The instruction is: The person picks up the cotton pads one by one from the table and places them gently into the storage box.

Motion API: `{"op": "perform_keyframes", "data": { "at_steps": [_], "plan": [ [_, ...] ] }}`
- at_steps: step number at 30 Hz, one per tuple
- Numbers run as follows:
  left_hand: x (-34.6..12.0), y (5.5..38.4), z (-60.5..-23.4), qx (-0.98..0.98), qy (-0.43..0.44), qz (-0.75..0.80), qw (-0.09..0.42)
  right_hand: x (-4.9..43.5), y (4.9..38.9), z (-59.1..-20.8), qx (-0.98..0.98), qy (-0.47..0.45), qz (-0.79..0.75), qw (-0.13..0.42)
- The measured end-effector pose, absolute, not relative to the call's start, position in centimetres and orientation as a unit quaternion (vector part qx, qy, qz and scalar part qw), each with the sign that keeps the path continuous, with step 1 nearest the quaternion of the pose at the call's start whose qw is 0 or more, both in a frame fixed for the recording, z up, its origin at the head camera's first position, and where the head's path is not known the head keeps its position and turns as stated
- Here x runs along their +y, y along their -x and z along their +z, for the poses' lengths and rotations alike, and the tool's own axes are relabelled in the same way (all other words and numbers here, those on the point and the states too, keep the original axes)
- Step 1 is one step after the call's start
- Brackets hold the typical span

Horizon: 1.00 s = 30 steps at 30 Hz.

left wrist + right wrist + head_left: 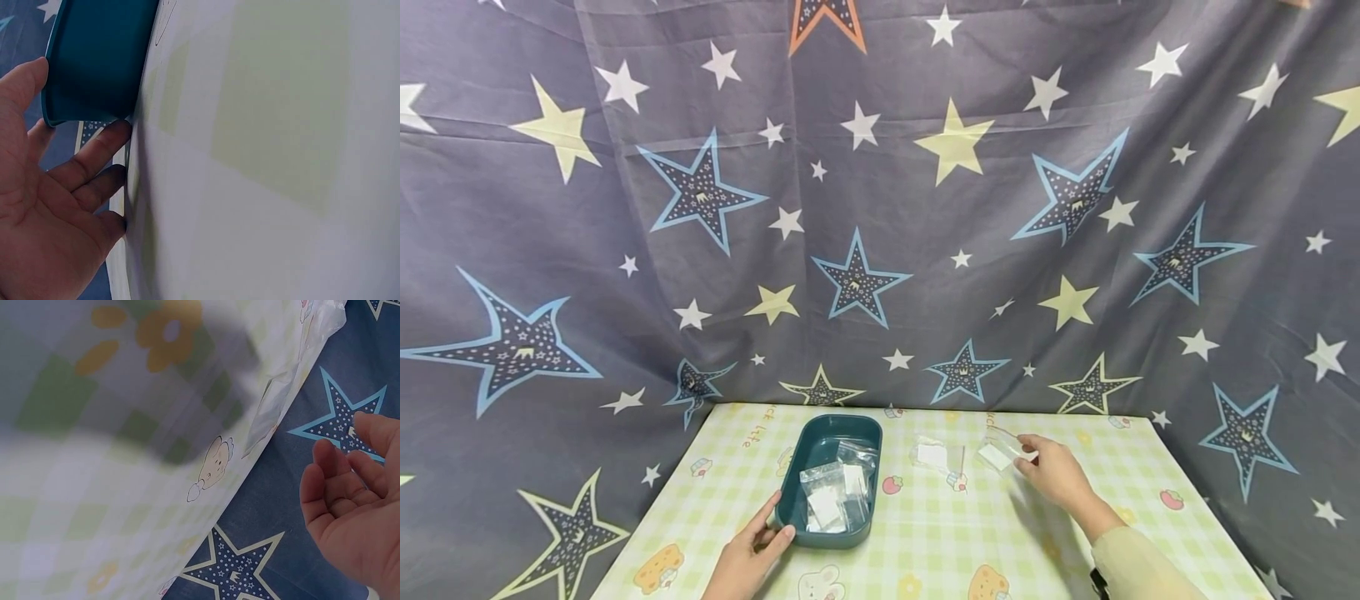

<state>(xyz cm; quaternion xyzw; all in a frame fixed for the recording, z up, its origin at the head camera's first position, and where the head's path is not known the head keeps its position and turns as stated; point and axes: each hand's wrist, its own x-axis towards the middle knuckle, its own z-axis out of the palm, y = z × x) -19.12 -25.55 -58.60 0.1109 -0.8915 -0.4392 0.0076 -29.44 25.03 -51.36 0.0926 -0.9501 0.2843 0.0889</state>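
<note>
Left fingers [94, 152] spread, touching bin [829, 539]; right fingers [312, 487] loosely curled, empty, near bag [996, 456].

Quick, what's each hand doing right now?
Left hand: open, touching the teal, rounded rectangular box.
Right hand: open, loosely curled, holding nothing, near a small clear plastic bag with white contents.

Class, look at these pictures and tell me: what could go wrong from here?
1. The right hand is beside the right-hand clear bag; its thin film may slip from the fingertips.

2. The left hand is only at the near-left corner of the teal bin, so a bump elsewhere might turn it.

3. The bags inside overlap loosely and could shift if another is dropped on them.
</note>
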Motion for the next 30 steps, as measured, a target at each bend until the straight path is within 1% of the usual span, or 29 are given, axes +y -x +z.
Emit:
{"op": "perform_keyframes", "data": {
  "at_steps": [22, 30],
  "plan": [
    [-25.6, 19.1, -58.6, -0.891, -0.109, -0.441, 0.003, 23.7, 31.7, -53.0, -0.961, -0.074, 0.256, 0.068],
    [-25.6, 19.1, -58.5, -0.891, -0.112, -0.441, 0.005, 23.5, 32.0, -53.0, -0.965, -0.071, 0.243, 0.072]
  ]
}}
